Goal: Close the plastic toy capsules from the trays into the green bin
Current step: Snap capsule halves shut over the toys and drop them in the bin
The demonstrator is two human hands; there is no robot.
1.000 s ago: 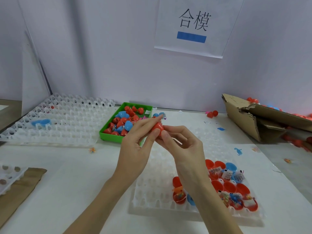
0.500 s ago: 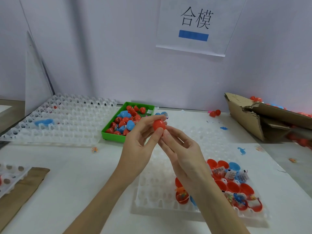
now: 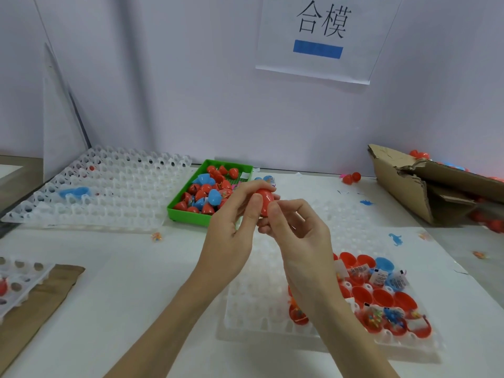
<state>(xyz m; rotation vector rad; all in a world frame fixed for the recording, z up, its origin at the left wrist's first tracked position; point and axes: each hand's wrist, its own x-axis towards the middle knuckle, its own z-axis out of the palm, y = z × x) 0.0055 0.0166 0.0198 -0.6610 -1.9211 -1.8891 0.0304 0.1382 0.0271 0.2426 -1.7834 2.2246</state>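
Fingers (image 3: pixel 255 205) cover most of the red capsule (image 3: pixel 266 199). The near-left tray (image 3: pixel 19 285) and far-right cardboard box (image 3: pixel 425 192) are cut off by the edges. Labels on open capsules (image 3: pixel 379 279) are unreadable.

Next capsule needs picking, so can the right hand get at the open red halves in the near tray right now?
Probably not yet: the right hand pinches the red capsule with the left hand. Nothing covers the halves.

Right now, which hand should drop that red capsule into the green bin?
Left. The left hand pinches the red plastic capsule on the green plastic bin's side; the right hand only steadies it, farther away.
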